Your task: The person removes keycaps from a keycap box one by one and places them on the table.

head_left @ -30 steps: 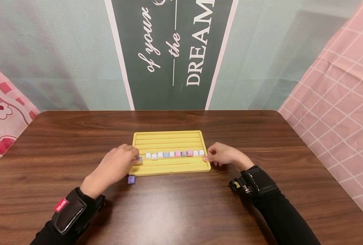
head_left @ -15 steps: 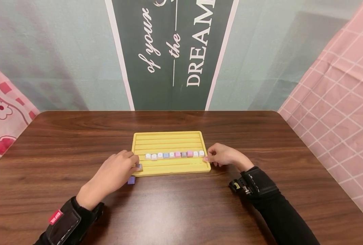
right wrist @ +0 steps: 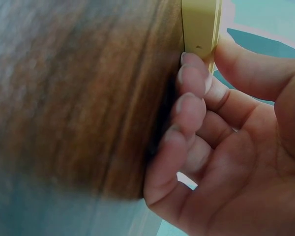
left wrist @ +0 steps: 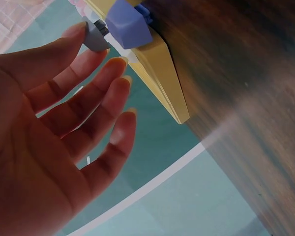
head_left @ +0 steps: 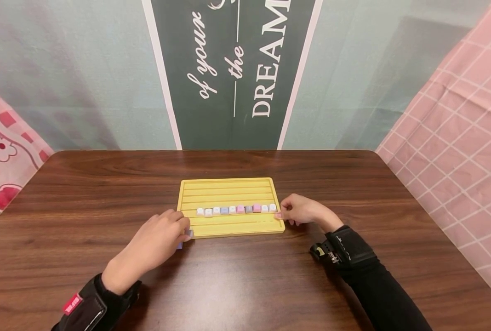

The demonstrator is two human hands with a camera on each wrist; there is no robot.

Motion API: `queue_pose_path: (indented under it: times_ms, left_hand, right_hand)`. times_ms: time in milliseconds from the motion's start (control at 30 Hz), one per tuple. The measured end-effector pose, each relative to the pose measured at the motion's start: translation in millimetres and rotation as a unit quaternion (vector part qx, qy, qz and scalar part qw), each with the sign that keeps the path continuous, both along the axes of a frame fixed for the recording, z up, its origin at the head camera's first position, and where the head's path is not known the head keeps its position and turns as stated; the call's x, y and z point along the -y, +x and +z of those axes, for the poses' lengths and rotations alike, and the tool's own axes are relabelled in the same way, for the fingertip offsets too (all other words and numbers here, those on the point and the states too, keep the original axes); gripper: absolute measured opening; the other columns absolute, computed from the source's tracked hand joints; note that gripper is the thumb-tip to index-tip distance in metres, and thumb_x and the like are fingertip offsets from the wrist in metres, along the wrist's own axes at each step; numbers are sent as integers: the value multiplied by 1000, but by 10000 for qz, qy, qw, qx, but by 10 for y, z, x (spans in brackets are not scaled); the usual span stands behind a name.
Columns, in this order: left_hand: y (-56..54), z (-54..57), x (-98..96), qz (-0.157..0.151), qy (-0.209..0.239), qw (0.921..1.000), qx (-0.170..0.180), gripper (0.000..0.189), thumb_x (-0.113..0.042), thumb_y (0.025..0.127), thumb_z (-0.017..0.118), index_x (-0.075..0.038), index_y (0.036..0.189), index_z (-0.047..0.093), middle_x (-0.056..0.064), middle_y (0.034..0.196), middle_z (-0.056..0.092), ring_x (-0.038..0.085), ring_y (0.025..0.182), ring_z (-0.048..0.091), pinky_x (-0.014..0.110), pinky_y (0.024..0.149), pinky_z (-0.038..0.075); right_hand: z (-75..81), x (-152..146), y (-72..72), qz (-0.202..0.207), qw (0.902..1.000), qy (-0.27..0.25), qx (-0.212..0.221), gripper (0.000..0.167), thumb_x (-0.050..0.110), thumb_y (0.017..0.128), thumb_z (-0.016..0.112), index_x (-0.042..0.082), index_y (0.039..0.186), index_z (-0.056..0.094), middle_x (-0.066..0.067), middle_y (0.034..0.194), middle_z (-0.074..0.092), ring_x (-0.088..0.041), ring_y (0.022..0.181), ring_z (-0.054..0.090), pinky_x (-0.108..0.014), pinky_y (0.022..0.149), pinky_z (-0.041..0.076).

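My left hand [head_left: 156,239] pinches a grey keycap [left wrist: 93,37] between thumb and index finger, at the near left corner of a yellow ridged tray [head_left: 225,185]. In the left wrist view the other fingers spread loosely below. A purple keycap [left wrist: 129,27] stands on the table just outside that corner, partly hidden by the hand in the head view. My right hand [head_left: 305,210] grips the tray's right edge, thumb on the rim and fingers curled against the outer side. A row of white, blue, pink and grey keycaps [head_left: 240,209] lies across the tray.
The tray sits on a dark wooden table [head_left: 245,285]. Behind the table hangs a cloth backdrop [head_left: 113,82] with white lettering on a dark panel. Pink patterned cloths flank both sides.
My left hand has drawn the grey keycap toward me, from the left end of the row to the tray's near edge. The right hand has kept its place.
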State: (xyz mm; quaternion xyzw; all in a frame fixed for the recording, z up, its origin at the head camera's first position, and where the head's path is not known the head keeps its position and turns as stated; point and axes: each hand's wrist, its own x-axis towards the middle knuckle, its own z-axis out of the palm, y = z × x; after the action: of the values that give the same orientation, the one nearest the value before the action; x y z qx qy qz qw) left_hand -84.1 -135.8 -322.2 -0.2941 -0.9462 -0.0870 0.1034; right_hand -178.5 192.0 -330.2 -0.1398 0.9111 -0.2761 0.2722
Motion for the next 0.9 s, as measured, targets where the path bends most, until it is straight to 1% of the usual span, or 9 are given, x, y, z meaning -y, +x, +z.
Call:
queue_pose_path:
  times_ms: [233,533,733,900]
  left_hand:
    - [34,-11,2,0,-113,9998,172,20,-13,71,78,-12,72,59,-4,72,52,13,68,49,26,54,37]
    - [32,-27,0,33,-158,9991,403,21,-16,71,78,-15,69,57,-6,71,48,14,69,47,27,55,36]
    - [36,-24,1,107,-208,9979,610,25,-16,71,77,-16,67,53,-6,71,45,13,69,44,26,55,33]
    - [38,-27,5,124,-204,9975,661,26,-16,71,78,-16,67,52,-6,71,45,13,69,43,26,55,33]
  right_hand:
    - [-1,-2,4,29,10000,-13,-31,26,19,90,59,5,68,54,-4,57,49,-14,48,44,-25,48,35]
    - [7,-1,11,39,10000,-2,-85,27,20,89,59,5,68,54,-4,56,49,-14,47,44,-25,48,35]
    - [7,2,11,48,9999,0,-89,27,20,89,59,5,68,54,-4,57,49,-14,48,44,-25,48,35]
    - [3,3,9,46,10000,-14,-81,26,20,89,59,5,68,55,-4,57,49,-14,48,44,-25,48,36]
